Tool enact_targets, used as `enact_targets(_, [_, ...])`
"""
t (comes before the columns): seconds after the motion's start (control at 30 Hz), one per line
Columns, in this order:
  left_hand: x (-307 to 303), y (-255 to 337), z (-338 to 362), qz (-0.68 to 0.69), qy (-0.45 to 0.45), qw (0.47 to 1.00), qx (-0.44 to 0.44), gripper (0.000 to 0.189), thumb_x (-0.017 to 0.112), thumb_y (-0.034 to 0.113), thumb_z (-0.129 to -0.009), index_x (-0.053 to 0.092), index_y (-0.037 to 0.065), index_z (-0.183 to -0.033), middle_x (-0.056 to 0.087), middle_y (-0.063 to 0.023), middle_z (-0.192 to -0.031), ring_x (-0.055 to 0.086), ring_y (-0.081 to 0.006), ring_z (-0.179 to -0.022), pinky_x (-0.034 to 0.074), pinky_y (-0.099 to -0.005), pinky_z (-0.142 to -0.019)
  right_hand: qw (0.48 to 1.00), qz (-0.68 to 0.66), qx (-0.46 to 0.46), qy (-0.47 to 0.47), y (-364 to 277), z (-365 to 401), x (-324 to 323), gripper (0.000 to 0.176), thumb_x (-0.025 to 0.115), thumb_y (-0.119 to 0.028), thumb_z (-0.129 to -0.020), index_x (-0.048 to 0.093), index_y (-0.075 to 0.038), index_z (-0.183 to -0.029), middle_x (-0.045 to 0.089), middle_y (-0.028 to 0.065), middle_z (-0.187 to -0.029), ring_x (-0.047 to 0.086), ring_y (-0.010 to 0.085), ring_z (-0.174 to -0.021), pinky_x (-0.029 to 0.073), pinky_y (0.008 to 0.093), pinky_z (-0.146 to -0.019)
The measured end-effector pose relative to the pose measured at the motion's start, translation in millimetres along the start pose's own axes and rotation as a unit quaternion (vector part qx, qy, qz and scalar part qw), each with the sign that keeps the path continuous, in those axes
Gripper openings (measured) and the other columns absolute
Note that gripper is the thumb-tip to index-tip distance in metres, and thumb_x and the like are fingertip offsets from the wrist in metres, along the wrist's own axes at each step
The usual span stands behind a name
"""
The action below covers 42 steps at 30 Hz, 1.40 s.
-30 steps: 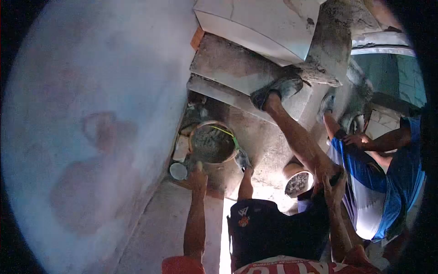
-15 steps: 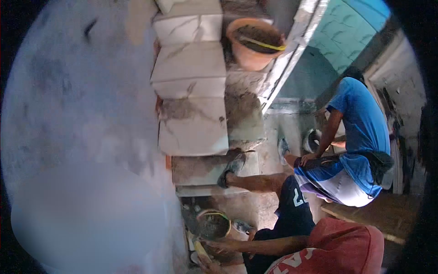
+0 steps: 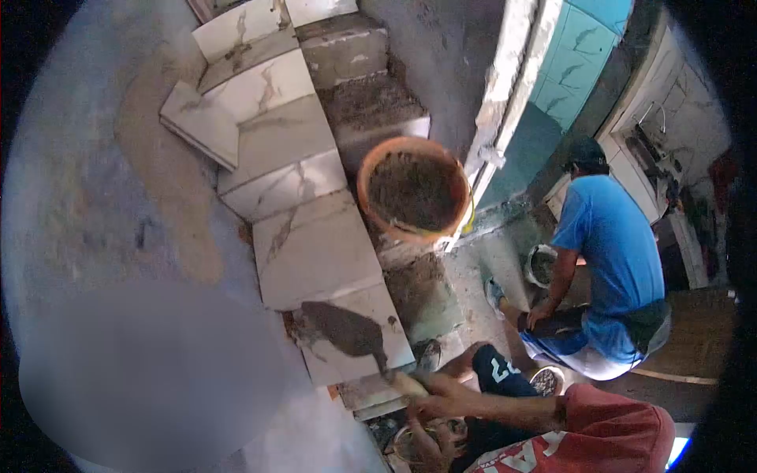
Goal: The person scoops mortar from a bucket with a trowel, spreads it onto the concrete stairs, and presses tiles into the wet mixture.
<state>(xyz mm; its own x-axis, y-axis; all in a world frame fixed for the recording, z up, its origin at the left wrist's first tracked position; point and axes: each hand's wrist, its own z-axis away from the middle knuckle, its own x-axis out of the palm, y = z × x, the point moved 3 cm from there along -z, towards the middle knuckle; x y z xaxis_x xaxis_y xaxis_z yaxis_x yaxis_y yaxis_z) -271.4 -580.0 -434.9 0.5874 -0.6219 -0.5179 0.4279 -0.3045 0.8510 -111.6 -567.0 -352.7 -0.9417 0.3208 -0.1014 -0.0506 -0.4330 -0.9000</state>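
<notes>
My right hand (image 3: pixel 434 400) is closed round the pale handle of a trowel (image 3: pixel 345 328). The broad grey blade is held over the lower marble-patterned tile step (image 3: pixel 359 311), overlapping its edge in this view. Below it, my left hand (image 3: pixel 435 451) has its fingers apart, close to a bucket (image 3: pixel 404 443) partly hidden by the hands. My red sleeve and dark shorts show at the lower right. Up the steps stands an orange bucket (image 3: pixel 414 189) filled with grey mortar.
A loose tile (image 3: pixel 201 126) leans on the upper steps, which climb beside a grey wall. A co-worker in a blue shirt (image 3: pixel 619 244) crouches at the right, near a white bucket (image 3: pixel 541 266). A smaller container (image 3: pixel 546 382) stands by my knee. A pale door frame (image 3: pixel 505 94) rises behind.
My right hand has come up from the lower bucket, bringing the trowel over the tile step. The view has tilted, so more of the upper stairs and the orange bucket's contents show.
</notes>
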Motion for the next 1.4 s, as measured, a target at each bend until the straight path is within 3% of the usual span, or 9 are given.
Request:
enact_targets(0.23, [-69,34,-108,-0.129,-0.055,0.979,-0.146,0.064,0.055,0.036,-0.077,0.032,-0.006,-0.12,0.044,-0.0233,-0.113,0.041,-0.0367,-0.104,0.031,-0.0409,-0.09,0.912,0.251,0.035,0.322,-64,-31,-182,0.05,0.051,-0.042,-0.078,0.048,0.0,-0.105,0.058,0.0221,-0.076,0.059,0.0336,-0.072,0.045,0.0403,-0.064])
enact_targets(0.63, [-122,123,-197,-0.212,-0.062,0.973,-0.069,0.085,0.068,0.036,-0.065,0.022,-0.002,-0.126,0.03,-0.0245,-0.125,0.03,-0.0365,-0.116,0.025,-0.0426,-0.096,0.682,0.718,-0.036,0.138,-60,-206,-348,0.015,0.052,-0.019,-0.073,0.059,-0.008,-0.081,0.056,0.0077,-0.061,0.055,0.025,-0.045,0.044,0.0362,-0.037])
enact_targets(0.8, [-123,104,-247,-0.221,-0.058,0.968,-0.105,0.085,0.069,0.037,-0.063,0.025,-0.002,-0.125,0.033,-0.0232,-0.124,0.031,-0.0361,-0.115,0.026,-0.0414,-0.096,0.686,0.604,-0.069,0.399,-43,-236,-299,0.012,0.05,-0.013,-0.072,0.058,-0.005,-0.071,0.058,0.0101,-0.067,0.058,0.0231,-0.063,0.045,0.0371,-0.049])
enact_targets(0.83, [-127,102,-263,-0.217,-0.095,0.964,-0.121,0.082,0.065,0.037,-0.066,0.024,-0.002,-0.125,0.032,-0.0235,-0.124,0.031,-0.0363,-0.116,0.026,-0.0422,-0.096,0.715,0.67,0.035,0.196,-52,-231,-284,0.012,0.048,-0.012,-0.074,0.057,-0.004,-0.07,0.058,0.0118,-0.069,0.057,0.0244,-0.067,0.046,0.0366,-0.055])
enact_targets(0.87, [-131,101,-279,-0.212,-0.132,0.959,-0.137,0.08,0.062,0.037,-0.07,0.022,-0.002,-0.126,0.03,-0.0238,-0.125,0.03,-0.0366,-0.116,0.026,-0.043,-0.095,0.699,0.588,-0.09,0.398,-79,-210,-277,0.012,0.047,-0.011,-0.074,0.057,-0.004,-0.071,0.058,0.0131,-0.074,0.057,0.0258,-0.069,0.046,0.0378,-0.062])
enact_targets(1.03, [-148,74,-385,-0.165,-0.132,0.974,-0.084,0.067,0.055,0.035,-0.077,0.028,-0.007,-0.122,0.034,-0.0252,-0.122,0.032,-0.036,-0.115,0.025,-0.0403,-0.096,0.874,0.363,0.04,0.32,-48,-186,-242,0.031,0.05,-0.014,-0.07,0.053,0.003,-0.095,0.057,0.0134,-0.072,0.058,0.0253,-0.06,0.046,0.0337,-0.048])
enact_targets(1.1, [-157,80,-454,-0.197,-0.13,0.972,-0.016,0.061,0.052,0.033,-0.08,0.03,-0.007,-0.121,0.035,-0.0244,-0.122,0.033,-0.0358,-0.114,0.025,-0.0393,-0.097,0.648,0.733,0.198,0.062,-43,-206,-227,0.02,0.048,-0.01,-0.071,0.054,0.003,-0.085,0.056,0.0138,-0.068,0.057,0.0255,-0.06,0.046,0.0352,-0.047])
enact_targets(1.23, [-155,135,-601,-0.22,-0.12,0.965,0.079,0.057,0.049,0.031,-0.081,0.03,-0.005,-0.122,0.035,-0.0242,-0.122,0.034,-0.0353,-0.114,0.027,-0.0381,-0.096,0.659,0.676,0.159,0.29,110,-255,-246,0.021,0.045,-0.018,-0.078,0.049,-0.01,-0.096,0.054,0.0059,-0.075,0.055,0.0216,-0.068,0.046,0.0359,-0.064])
enact_targets(1.4, [-150,182,-728,-0.294,-0.116,0.923,0.218,0.061,0.05,0.033,-0.08,0.028,-0.004,-0.123,0.034,-0.0237,-0.123,0.033,-0.0349,-0.115,0.027,-0.0382,-0.096,0.813,0.54,0.173,0.137,-92,-191,-234,0.032,0.05,-0.023,-0.074,0.051,0.001,-0.095,0.057,0.013,-0.068,0.058,0.0254,-0.059,0.047,0.0398,-0.054])
